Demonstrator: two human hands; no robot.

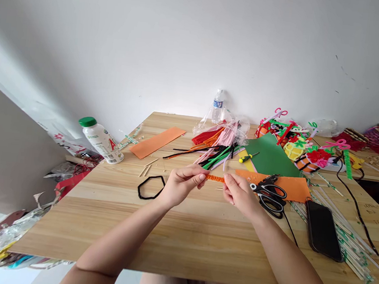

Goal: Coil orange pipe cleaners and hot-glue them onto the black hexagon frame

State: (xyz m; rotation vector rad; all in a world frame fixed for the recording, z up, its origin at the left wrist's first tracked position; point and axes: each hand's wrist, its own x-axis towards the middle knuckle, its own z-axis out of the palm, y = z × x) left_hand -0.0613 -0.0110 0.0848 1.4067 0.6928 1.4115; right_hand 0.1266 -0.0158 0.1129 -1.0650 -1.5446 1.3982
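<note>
Between my two hands stretches a short orange pipe cleaner (215,178) that looks twisted or coiled. My left hand (184,182) pinches its left end, and my right hand (240,193) pinches the right end, both just above the table. On the wood to the left lies a black pipe cleaner hexagon (151,188). Beyond my hands is a pile of loose pipe cleaners (215,140) in red, orange, pink, black and green. Black-handled scissors (269,194) rest beside my right hand, on an orange sheet (295,188).
A white bottle with a green cap (102,141) stands at the left edge; a clear water bottle (217,104) is by the wall. To the right are a black phone (323,230), wrapped sticks (351,251), a green sheet (272,155), a yellow screwdriver (248,157) and pipe cleaner flowers (318,156).
</note>
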